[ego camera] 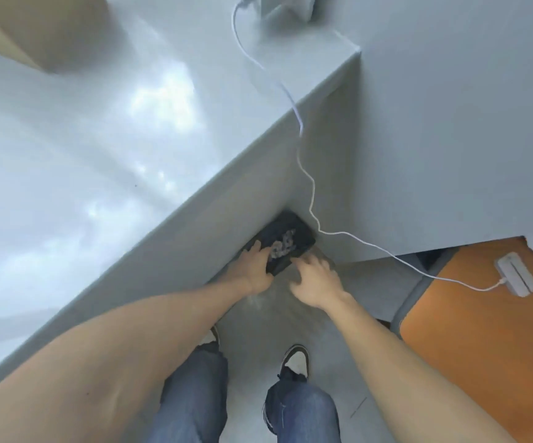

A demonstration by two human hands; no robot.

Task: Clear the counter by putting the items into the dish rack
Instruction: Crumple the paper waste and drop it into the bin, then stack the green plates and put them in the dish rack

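Note:
A dark rectangular container sits low on the floor, in the corner where the white counter meets a white wall. Small pale grey items lie inside it, too blurred to name. My left hand grips the container's near left edge, fingers over the rim. My right hand is at its near right corner with fingers spread and fingertips touching the edge, thumb out to the left. No dish rack that I can name is in view.
A white cable runs from a white device on the counter's far end down to a white adapter on an orange surface. A cardboard box stands at the back left. My feet are on the grey floor.

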